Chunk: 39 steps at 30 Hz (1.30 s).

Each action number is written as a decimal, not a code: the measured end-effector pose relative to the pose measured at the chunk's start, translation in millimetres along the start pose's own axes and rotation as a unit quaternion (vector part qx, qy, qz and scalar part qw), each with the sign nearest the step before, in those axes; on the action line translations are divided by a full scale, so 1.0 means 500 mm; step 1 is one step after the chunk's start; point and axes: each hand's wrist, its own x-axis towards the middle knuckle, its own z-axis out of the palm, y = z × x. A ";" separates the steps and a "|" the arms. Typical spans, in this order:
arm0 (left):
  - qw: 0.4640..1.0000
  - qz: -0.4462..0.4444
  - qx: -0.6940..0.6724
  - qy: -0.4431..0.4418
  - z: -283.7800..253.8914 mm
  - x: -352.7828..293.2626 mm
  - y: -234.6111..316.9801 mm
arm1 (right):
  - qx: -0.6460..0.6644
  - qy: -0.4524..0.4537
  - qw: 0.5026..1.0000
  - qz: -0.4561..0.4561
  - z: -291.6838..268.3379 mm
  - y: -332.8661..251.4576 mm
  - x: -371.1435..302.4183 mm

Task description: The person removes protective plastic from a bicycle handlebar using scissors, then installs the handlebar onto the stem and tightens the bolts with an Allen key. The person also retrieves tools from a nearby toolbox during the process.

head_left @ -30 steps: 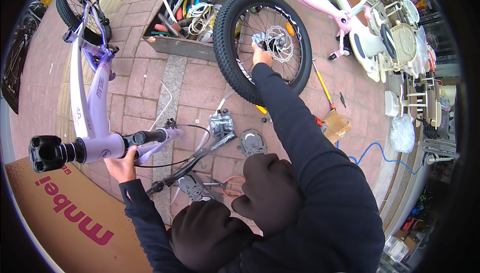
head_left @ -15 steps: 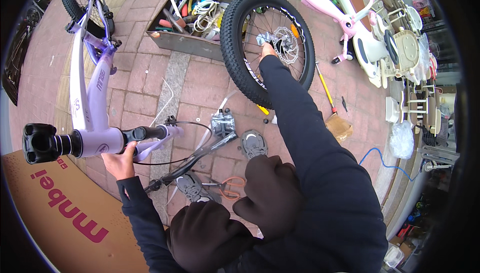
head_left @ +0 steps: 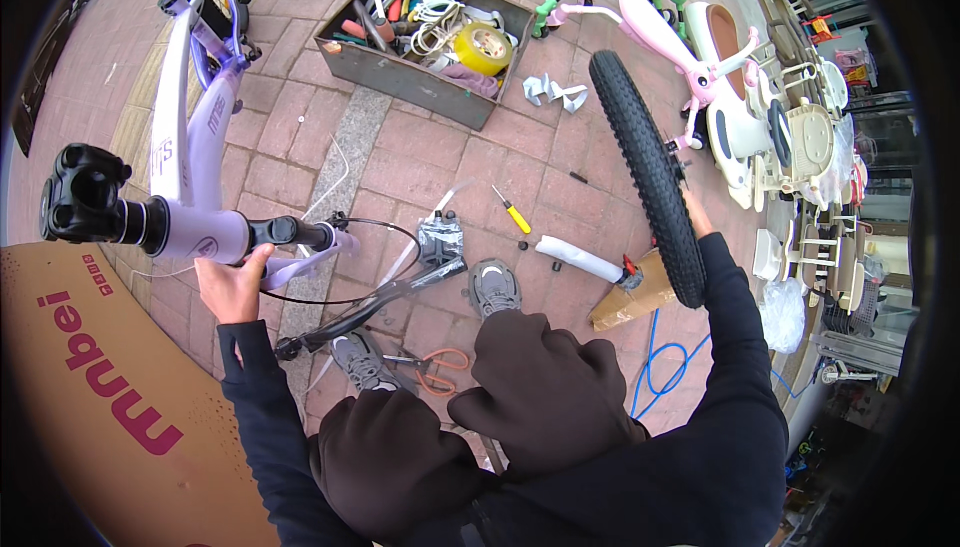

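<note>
A lilac and white bicycle frame [head_left: 203, 137] stands at my left, its head tube lying sideways with a black stem [head_left: 88, 194] at the end. My left hand [head_left: 232, 285] is closed round the fork crown just below the head tube. At the right, a bicycle wheel [head_left: 648, 172] with a knobbly black tyre is turned nearly edge-on. My right hand [head_left: 697, 215] grips it near the hub from the right side; most of its fingers are hidden behind the tyre. A black handlebar [head_left: 400, 292] lies near my shoes, beside a small plastic-wrapped part [head_left: 441, 244].
A metal toolbox [head_left: 400, 82] with tools and yellow tape stands ahead. On the paving lie a screwdriver [head_left: 515, 215], orange-handled scissors [head_left: 440, 367], a white-wrapped tube [head_left: 580, 259] and blue cord [head_left: 660, 362]. A cardboard box [head_left: 130, 367] is at left; ride-on toys [head_left: 700, 77] at right.
My right hand has moved the wheel right and toward me, turning it from broadside to nearly edge-on. The toolbox's tape and the screwdriver now show fully. My left hand keeps its hold.
</note>
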 end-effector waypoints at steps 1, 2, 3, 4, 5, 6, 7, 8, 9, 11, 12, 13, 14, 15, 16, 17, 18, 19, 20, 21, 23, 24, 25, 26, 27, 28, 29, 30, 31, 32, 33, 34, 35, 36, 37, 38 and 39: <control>1.000 -0.003 0.000 -0.001 0.000 0.001 0.001 | -0.014 0.027 1.000 -0.004 -0.030 0.017 -0.011; 1.000 0.001 -0.007 0.001 0.001 0.001 0.002 | -0.076 0.127 0.988 -0.034 -0.052 0.039 0.002; 1.000 0.004 -0.014 0.003 0.002 0.002 0.002 | -0.110 0.202 0.973 -0.032 -0.078 0.060 0.018; 1.000 0.004 -0.017 0.005 0.002 0.002 0.003 | -0.209 0.193 0.957 -0.059 -0.124 0.081 0.012; 1.000 0.002 -0.014 0.005 0.001 0.001 0.003 | -0.252 0.222 0.941 -0.041 -0.154 0.110 0.029; 1.000 -0.007 -0.009 0.001 0.000 0.000 0.003 | -0.362 0.218 0.906 -0.024 -0.184 0.139 0.044; 1.000 0.002 -0.009 0.008 0.000 -0.001 0.003 | -0.378 0.256 0.890 -0.019 -0.207 0.175 0.060; 1.000 -0.005 -0.014 0.007 -0.001 -0.002 0.002 | -0.397 0.296 0.869 -0.021 -0.221 0.213 0.078; 1.000 -0.011 -0.018 0.002 -0.001 -0.003 0.002 | -0.467 0.317 0.825 -0.019 -0.232 0.240 0.095; 0.999 -0.001 -0.043 -0.002 -0.002 -0.004 0.001 | -0.517 0.329 0.790 0.032 -0.245 0.260 0.106; 0.999 0.002 -0.039 0.002 -0.003 -0.005 0.001 | -0.526 0.324 0.784 0.065 -0.241 0.254 0.105; 1.000 0.010 -0.016 0.007 -0.004 -0.006 0.003 | -0.571 0.326 0.749 0.085 -0.228 0.238 0.099; 0.999 0.033 -0.005 0.017 -0.005 -0.006 0.004 | -0.602 0.324 0.723 0.105 -0.213 0.207 0.083; 1.000 -0.005 -0.018 0.010 -0.005 -0.007 0.007 | -0.625 0.318 0.704 0.114 -0.187 0.168 0.069; 1.000 -0.005 -0.009 0.007 -0.006 -0.007 0.009 | -0.653 0.320 0.680 0.096 -0.146 0.125 0.059; 1.000 0.000 -0.010 0.009 -0.006 -0.007 0.012 | -0.698 0.296 0.651 0.038 -0.094 0.085 0.051; 1.000 0.003 -0.022 0.007 -0.007 -0.007 0.014 | -0.676 0.299 0.674 -0.001 -0.018 0.046 0.067; 0.999 -0.004 -0.033 0.006 -0.007 -0.007 0.016 | -0.657 0.227 0.698 -0.174 0.063 0.015 0.077; 0.999 -0.011 -0.036 -0.004 -0.009 -0.007 0.017 | -0.618 0.165 0.684 -0.350 0.156 -0.012 0.100; 1.000 -0.003 -0.028 0.002 -0.009 -0.006 0.018 | -0.570 0.150 0.645 -0.487 0.254 -0.028 0.125; 1.000 0.015 -0.018 0.014 -0.009 -0.006 0.016 | -0.528 0.049 0.614 -0.585 0.436 -0.071 0.195; 0.999 0.021 -0.014 0.022 -0.008 -0.005 0.014 | -0.500 0.041 0.604 -0.619 0.523 -0.088 0.234; 1.000 0.018 -0.015 0.021 -0.007 -0.006 0.011 | -0.511 0.025 0.604 -0.611 0.593 -0.105 0.269; 1.000 0.005 -0.025 0.013 -0.006 -0.007 0.007 | -0.548 0.035 0.612 -0.570 0.650 -0.113 0.297; 0.999 0.007 -0.031 0.016 -0.004 -0.007 0.003 | -0.575 0.032 0.645 -0.503 0.684 -0.118 0.319; 0.999 0.002 -0.035 0.006 -0.005 -0.009 -0.001 | -0.605 0.029 0.675 -0.421 0.706 -0.122 0.337; 1.000 0.009 -0.025 0.008 -0.004 -0.010 -0.003 | -0.613 0.049 0.668 -0.420 0.713 -0.131 0.352; 1.000 0.015 -0.022 0.012 -0.005 -0.010 -0.006 | -0.628 0.082 0.663 -0.399 0.719 -0.134 0.361; 0.999 0.029 -0.006 0.012 -0.006 -0.011 -0.007 | -0.613 0.095 0.666 -0.415 0.718 -0.134 0.365; 1.000 0.025 -0.002 0.009 -0.007 -0.011 -0.007 | -0.623 0.086 0.654 -0.421 0.711 -0.136 0.368; 1.000 0.022 -0.006 0.007 -0.008 -0.011 -0.006 | -0.622 0.077 0.650 -0.430 0.705 -0.136 0.367; 1.000 0.020 -0.015 0.003 -0.010 -0.009 -0.004 | -0.629 0.070 0.646 -0.426 0.699 -0.140 0.367; 1.000 0.019 -0.003 0.002 -0.012 -0.008 -0.002 | -0.635 0.067 0.637 -0.433 0.691 -0.139 0.364; 1.000 0.015 0.004 -0.002 -0.013 -0.007 0.001 | -0.649 0.061 0.634 -0.416 0.683 -0.141 0.361; 1.000 0.011 0.002 -0.008 -0.014 -0.006 0.003 | -0.662 0.060 0.621 -0.417 0.673 -0.141 0.359; 1.000 0.012 -0.011 -0.007 -0.014 -0.006 0.006 | -0.674 0.062 0.605 -0.419 0.663 -0.142 0.357; 1.000 0.017 0.000 -0.007 -0.014 -0.005 0.008 | -0.677 0.062 0.600 -0.422 0.653 -0.141 0.355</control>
